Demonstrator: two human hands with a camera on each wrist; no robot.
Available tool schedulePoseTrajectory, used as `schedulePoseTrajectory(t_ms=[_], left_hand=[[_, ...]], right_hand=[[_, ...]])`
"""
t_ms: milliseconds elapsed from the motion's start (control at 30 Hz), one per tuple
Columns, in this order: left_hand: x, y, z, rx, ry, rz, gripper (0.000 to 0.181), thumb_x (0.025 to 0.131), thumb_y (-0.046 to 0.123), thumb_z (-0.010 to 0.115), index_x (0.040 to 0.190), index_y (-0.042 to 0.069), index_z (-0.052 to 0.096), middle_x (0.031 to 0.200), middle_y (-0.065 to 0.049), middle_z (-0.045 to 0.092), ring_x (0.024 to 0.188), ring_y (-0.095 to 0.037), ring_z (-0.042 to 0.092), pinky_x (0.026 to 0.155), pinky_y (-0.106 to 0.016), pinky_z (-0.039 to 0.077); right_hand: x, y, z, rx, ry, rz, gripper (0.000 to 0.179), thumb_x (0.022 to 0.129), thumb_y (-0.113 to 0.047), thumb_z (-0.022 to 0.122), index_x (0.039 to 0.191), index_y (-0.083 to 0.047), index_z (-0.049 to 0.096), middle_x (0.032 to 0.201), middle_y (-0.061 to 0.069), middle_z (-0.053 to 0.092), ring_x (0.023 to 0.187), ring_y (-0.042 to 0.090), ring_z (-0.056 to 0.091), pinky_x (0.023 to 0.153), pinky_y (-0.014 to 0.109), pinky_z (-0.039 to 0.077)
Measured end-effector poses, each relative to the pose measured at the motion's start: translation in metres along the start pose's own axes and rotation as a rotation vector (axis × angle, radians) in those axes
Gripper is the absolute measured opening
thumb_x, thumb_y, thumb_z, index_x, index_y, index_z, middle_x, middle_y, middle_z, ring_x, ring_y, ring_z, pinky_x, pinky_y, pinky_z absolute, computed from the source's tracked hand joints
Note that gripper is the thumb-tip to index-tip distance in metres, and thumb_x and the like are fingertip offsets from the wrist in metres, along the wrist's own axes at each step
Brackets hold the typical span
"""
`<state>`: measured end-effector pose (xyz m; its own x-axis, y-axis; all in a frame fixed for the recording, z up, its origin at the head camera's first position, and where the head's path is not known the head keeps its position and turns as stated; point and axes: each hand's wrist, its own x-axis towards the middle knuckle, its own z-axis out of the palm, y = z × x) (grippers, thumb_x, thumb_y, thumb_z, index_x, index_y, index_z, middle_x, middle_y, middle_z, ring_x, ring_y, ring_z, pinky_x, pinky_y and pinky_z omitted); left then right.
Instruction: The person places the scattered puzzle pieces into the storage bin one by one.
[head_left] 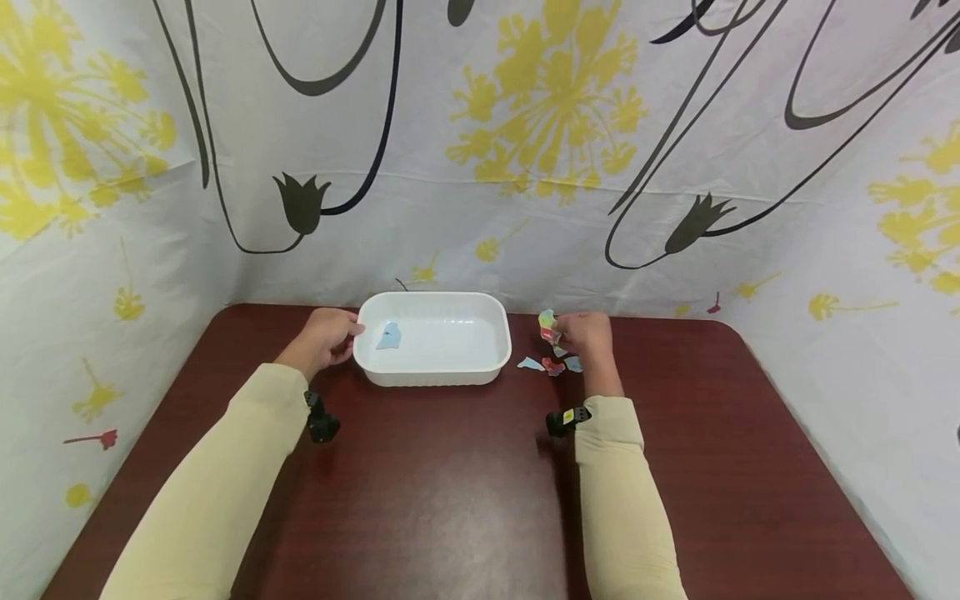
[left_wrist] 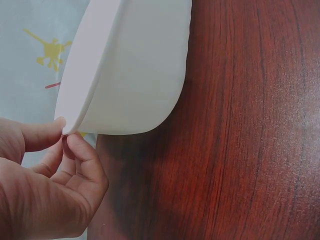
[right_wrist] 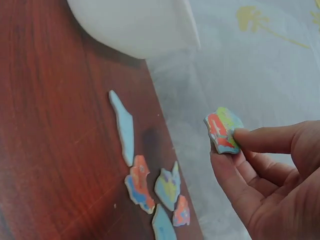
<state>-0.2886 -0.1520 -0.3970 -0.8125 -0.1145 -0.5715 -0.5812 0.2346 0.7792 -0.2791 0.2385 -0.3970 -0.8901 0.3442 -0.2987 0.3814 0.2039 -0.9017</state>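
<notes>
A white plastic tub (head_left: 432,375) stands near the table's far edge, with a light-blue shard (head_left: 389,336) lying inside. My left hand (head_left: 324,335) pinches the tub's left rim between thumb and fingers. To the right of the tub, my right hand (head_left: 588,335) pinches a painted shard (right_wrist: 223,131), coloured red, yellow-green and blue, above the table. Several more irregular shards lie below it: a long light-blue shard (right_wrist: 123,129), an orange and blue shard (right_wrist: 140,185), a yellow and blue shard (right_wrist: 168,186), a small red shard (right_wrist: 181,211) and another light-blue shard (right_wrist: 163,225).
The dark red-brown wooden table (head_left: 420,492) extends toward me and to both sides. A white cloth (head_left: 420,208) with yellow flowers and dark stems hangs behind it and along the sides. A small black camera (head_left: 321,419) is worn on the left wrist, another camera (head_left: 567,421) on the right.
</notes>
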Motion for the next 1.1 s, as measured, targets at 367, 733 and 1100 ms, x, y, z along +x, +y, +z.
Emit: schedulePoseTrajectory(t_ms=[367, 733, 1100], left_hand=[[0.000, -0.001, 0.000, -0.009, -0.004, 0.001, 0.036, 0.101, 0.013, 0.051, 0.136, 0.010, 0.051, 0.115, -0.007, 0.050, 0.081, -0.016, 0.049, 0.060, -0.021, 0.046], [0.001, -0.001, 0.000, -0.013, 0.004, -0.005, 0.036, 0.101, 0.013, 0.052, 0.137, 0.011, 0.051, 0.116, -0.007, 0.050, 0.083, -0.016, 0.049, 0.060, -0.021, 0.046], [-0.002, -0.001, -0.001, -0.010, -0.009, 0.011, 0.037, 0.101, 0.014, 0.051, 0.137, 0.010, 0.050, 0.117, -0.008, 0.049, 0.085, -0.017, 0.049, 0.060, -0.021, 0.046]], right_hand=[[-0.007, -0.013, 0.012, -0.002, -0.048, -0.073, 0.030, 0.084, 0.005, 0.060, 0.112, 0.004, 0.070, 0.115, 0.020, 0.067, 0.073, 0.018, 0.064, 0.075, 0.035, 0.058], [-0.014, -0.027, 0.038, -0.028, -0.063, -0.103, 0.030, 0.085, 0.003, 0.060, 0.112, 0.000, 0.071, 0.117, 0.018, 0.065, 0.080, 0.020, 0.062, 0.080, 0.038, 0.057], [-0.017, -0.031, 0.066, -0.011, -0.124, -0.081, 0.027, 0.087, -0.001, 0.066, 0.113, 0.003, 0.069, 0.117, 0.020, 0.064, 0.093, 0.027, 0.067, 0.084, 0.039, 0.056]])
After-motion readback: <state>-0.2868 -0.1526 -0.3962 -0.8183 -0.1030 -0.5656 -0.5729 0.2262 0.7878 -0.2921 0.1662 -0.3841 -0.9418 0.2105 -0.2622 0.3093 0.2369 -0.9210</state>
